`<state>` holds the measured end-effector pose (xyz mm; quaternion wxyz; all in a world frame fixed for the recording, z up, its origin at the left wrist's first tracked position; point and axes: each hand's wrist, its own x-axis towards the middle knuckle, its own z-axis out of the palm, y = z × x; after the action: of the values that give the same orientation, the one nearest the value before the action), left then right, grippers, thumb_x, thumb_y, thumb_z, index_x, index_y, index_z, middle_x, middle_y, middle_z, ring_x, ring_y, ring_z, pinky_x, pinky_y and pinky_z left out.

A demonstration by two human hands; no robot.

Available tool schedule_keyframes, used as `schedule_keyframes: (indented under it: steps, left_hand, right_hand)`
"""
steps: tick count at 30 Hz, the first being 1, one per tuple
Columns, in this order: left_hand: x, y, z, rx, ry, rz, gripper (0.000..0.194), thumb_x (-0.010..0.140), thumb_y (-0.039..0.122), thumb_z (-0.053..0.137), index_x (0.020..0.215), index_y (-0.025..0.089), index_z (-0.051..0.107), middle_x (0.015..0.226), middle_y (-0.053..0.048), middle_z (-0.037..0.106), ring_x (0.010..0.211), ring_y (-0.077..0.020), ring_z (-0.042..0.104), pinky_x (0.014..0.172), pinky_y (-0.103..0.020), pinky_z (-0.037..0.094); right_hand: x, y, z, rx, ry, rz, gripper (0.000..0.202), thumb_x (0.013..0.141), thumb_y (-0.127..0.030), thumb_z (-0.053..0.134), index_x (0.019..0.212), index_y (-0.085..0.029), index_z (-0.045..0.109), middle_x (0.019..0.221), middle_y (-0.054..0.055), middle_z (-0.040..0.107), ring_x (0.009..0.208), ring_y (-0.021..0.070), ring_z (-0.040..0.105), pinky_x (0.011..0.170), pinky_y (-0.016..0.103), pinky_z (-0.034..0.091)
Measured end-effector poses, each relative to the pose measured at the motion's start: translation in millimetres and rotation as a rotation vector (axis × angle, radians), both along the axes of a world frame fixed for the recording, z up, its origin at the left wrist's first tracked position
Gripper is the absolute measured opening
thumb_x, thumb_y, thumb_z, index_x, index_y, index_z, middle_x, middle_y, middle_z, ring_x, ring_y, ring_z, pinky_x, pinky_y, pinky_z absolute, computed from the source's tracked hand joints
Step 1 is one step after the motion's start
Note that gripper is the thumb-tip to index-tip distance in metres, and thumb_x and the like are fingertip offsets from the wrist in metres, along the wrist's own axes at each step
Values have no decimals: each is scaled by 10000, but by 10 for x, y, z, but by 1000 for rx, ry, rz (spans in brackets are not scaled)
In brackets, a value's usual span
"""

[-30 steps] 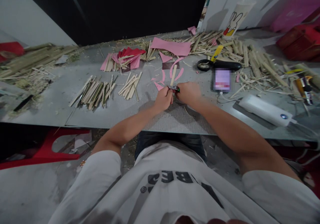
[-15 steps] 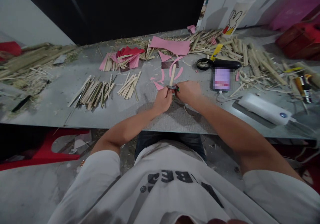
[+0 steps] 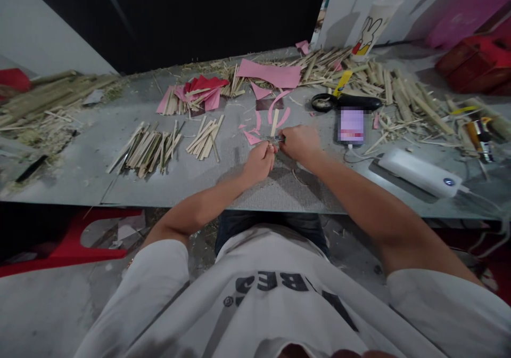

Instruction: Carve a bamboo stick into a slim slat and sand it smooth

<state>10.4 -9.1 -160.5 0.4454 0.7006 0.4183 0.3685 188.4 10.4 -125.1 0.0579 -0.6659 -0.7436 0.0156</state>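
Near the middle of the grey table (image 3: pixel 223 187), my left hand (image 3: pixel 259 162) is closed on the lower end of a pale bamboo strip (image 3: pixel 275 122), which points away from me. Close beside it on the right, my right hand (image 3: pixel 300 142) is closed round a small metal blade (image 3: pixel 279 139) that lies across the strip. The blade's handle is mostly hidden in my fingers. Curved pink paper scraps (image 3: pixel 283 118) lie around the strip's far end. Left of my hands are a small pile of cut strips (image 3: pixel 205 137) and a larger pile (image 3: pixel 147 149).
Pink paper (image 3: pixel 269 74) and bamboo pieces line the back. On the right are a black roll of tape (image 3: pixel 323 102), a phone (image 3: pixel 352 125), a white power bank (image 3: pixel 419 172) with cables, and a patterned cup (image 3: pixel 373 30). A red stool (image 3: pixel 72 246) stands lower left.
My left hand has shifted slightly down and left, while the blade shows at a somewhat different angle between my hands. The whole view has moved a little.
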Motion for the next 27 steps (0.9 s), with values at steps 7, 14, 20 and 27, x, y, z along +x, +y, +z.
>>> schedule_keyframes:
  steps: [7, 14, 20, 27]
  left_hand:
    - [44, -199, 34, -137, 31, -44, 336, 1182, 197, 374, 886, 237, 529, 494, 91, 481, 473, -111, 457, 577, -251, 347]
    - [165, -242, -36, -257, -43, -150, 264, 1197, 265, 403, 1009, 222, 583, 525, 92, 566, 464, -98, 494, 555, -218, 419]
    - [104, -67, -23, -368, -152, -95, 248, 1191, 234, 382, 1046, 215, 582, 574, 65, 631, 460, -98, 553, 492, -207, 437]
    - [166, -143, 78, -468, -236, -146, 195, 1130, 154, 447, 1103, 190, 637, 607, 40, 671, 524, -116, 631, 544, -224, 497]
  right_hand:
    - [143, 218, -24, 4, 47, -108, 351, 1067, -290, 645, 1266, -139, 891, 1164, 242, 845, 994, 302, 743, 803, 366, 442]
    - [622, 410, 20, 74, 87, -287, 382, 1126, -327, 579, 1227, -86, 857, 1185, 276, 813, 956, 290, 693, 793, 393, 401]
    - [508, 327, -66, 160, 544, -231, 445, 1163, -442, 435, 1060, -181, 780, 866, 115, 723, 821, 260, 660, 704, 335, 479]
    - [209, 122, -57, 56, 871, -70, 447, 1126, -612, 485, 837, -277, 547, 735, 7, 571, 643, 186, 521, 621, 307, 463]
